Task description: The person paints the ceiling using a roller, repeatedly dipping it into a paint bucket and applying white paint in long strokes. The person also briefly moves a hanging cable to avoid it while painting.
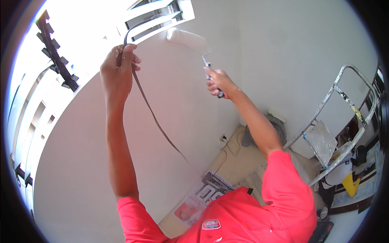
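My left hand (116, 69) is raised near the window and pinches a thin dark cable (152, 108). The cable loops up toward the window opening and hangs down along the white wall (77, 162). Off to the right, my right hand (220, 83) is wrapped round the dark handle of a paint roller (188, 39). Its white sleeve is held high against the wall, just below the window's lower edge. White specks, like paint, show on both hands.
A paint-spattered metal ladder (340, 87) stands at right, with another person (344, 172) beyond it. Below are a grey fan (277, 126), a wall socket (222, 137) with a plugged cord, and a printed sheet (189, 210) on the floor. Louvred windows (34, 117) line the left.
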The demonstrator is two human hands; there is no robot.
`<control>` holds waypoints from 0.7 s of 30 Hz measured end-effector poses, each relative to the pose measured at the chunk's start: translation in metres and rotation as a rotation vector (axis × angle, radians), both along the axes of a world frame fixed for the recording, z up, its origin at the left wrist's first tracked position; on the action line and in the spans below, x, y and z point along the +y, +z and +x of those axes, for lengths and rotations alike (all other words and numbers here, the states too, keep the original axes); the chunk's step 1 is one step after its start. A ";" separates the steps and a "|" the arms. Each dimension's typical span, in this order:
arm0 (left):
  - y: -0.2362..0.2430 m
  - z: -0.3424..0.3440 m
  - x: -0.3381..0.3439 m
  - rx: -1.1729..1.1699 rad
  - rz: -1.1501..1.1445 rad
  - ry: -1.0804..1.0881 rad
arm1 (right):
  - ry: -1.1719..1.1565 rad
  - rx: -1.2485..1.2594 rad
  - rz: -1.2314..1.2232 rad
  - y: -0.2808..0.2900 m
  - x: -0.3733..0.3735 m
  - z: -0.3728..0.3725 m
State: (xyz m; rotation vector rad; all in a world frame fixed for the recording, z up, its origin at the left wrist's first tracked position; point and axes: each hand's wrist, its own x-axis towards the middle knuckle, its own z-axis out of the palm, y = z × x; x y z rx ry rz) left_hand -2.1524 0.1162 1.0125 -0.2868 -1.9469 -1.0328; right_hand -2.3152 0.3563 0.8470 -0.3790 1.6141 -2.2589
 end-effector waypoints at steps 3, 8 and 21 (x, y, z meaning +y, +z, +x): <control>0.004 0.004 -0.004 0.012 0.000 0.033 | -0.359 0.484 0.580 -0.010 0.054 -0.046; -0.004 0.002 -0.010 0.032 0.041 0.080 | -0.655 1.078 1.035 0.034 0.144 -0.111; -0.016 -0.013 -0.010 0.107 0.003 0.162 | -0.455 1.354 1.619 0.190 0.174 -0.236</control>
